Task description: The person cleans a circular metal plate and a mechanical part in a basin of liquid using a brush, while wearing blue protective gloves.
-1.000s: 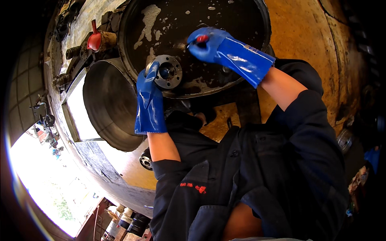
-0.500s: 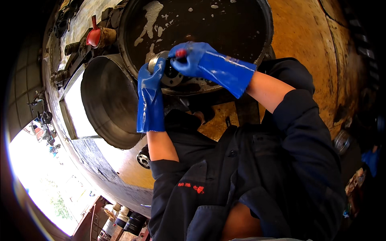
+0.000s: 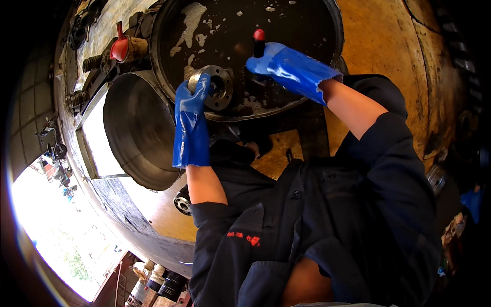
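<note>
My left hand [image 3: 192,100], in a blue rubber glove, grips the left rim of a round metal flange [image 3: 223,92]. The flange is tilted, showing a ring of bolt holes and a dark central opening. It is held over the near left part of a wide pan [image 3: 302,97] of dark liquid. To the right, apart from the flange, my gloved right hand [image 3: 271,60] is closed round a short black tool with a red end [image 3: 259,35]. The red end points up and away over the liquid; the tool's working end is hidden.
A large open metal drum [image 3: 138,130] stands left of the pan. Beyond it lie a red funnel-like piece [image 3: 119,49] and threaded metal parts [image 3: 92,62]. Another holed metal part [image 3: 182,200] sits beside my left forearm. Pale foam patches [image 3: 193,23] float on the liquid.
My right hand has pulled away from the flange, rightward and farther out, carrying the red-ended tool. The flange's face now shows. My left hand has stayed nearly still.
</note>
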{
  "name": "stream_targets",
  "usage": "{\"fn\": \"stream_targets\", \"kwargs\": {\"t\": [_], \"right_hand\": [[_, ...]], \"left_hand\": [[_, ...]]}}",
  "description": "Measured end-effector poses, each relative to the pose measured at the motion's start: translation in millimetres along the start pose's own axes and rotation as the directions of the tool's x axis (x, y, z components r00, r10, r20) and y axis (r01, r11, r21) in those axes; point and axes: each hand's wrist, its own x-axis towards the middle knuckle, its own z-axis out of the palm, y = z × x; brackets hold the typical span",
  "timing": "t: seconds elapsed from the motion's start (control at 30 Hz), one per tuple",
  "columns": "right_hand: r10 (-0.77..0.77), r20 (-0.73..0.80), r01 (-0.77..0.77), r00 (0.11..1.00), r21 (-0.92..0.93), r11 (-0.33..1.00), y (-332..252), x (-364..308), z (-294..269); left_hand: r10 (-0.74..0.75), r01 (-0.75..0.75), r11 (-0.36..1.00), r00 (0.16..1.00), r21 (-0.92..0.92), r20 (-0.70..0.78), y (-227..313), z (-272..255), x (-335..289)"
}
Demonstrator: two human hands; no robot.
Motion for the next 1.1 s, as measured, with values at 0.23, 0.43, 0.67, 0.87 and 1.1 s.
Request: {"fn": "stream_targets", "kwargs": {"t": [0.23, 0.43, 0.67, 0.87, 1.1], "right_hand": [[-0.07, 0.022, 0.07, 0.997, 0.007, 0.997, -11.5, -24.8, 9.9], [-0.474, -0.088, 0.48, 0.876, 0.249, 0.841, 32.4, 25.8, 53.1], [-0.532, -0.066, 0.425, 0.844, -0.524, 0.739, -21.9, 23.9, 66.2], [-0.64, -0.012, 0.382, 0.768, -0.794, 0.473, 9.0, 22.9, 64.7], [-0.567, 0.093, 0.443, 0.818, -0.731, 0.519, 39.7, 11.6, 40.4]], "left_hand": [[-0.027, 0.027, 0.999, 1.0, 0.044, -0.006, -8.8, -11.2, 0.7], [0.003, 0.0, 0.997, 0.999, 0.079, -0.041, -6.3, -0.8, 5.1], [0.065, -0.062, 0.992, 0.998, 0.113, -0.016, -17.1, -5.2, 13.5], [-0.032, 0.032, 0.998, 0.999, -0.048, 0.004, -11.3, 0.5, 11.6], [-0.119, 0.111, 0.985, 0.992, -0.134, -0.051, -16.9, -17.0, 11.5]]}}
